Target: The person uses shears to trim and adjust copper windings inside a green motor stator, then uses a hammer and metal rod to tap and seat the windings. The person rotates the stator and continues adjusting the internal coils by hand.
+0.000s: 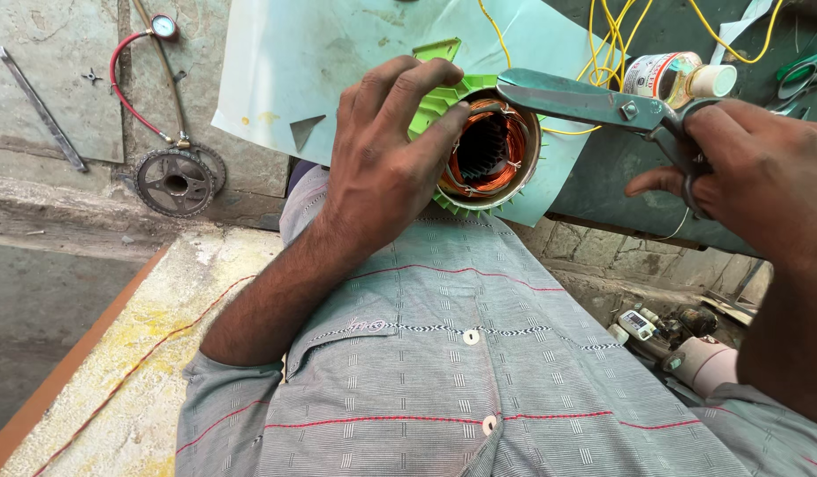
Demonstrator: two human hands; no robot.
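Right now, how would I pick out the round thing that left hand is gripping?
Start at the pale green paper sheet. Against its lower edge, the left hand grips a bright green finned motor shell. Only it holds shiny copper wire coils inside.

My left hand [386,155] sits on the left side of the motor part [488,150], and my thumb touches its rim. The wire coils [475,163] lie inside the motor part. My right hand [762,168] is to the right and holds the scissors [594,102], whose blades reach across the top of the motor part. A sheet of paper [311,62] lies under it all. A bottle [678,78] lies behind the scissors. Far left, a toothed wheel [176,183] lies on the floor [55,53].
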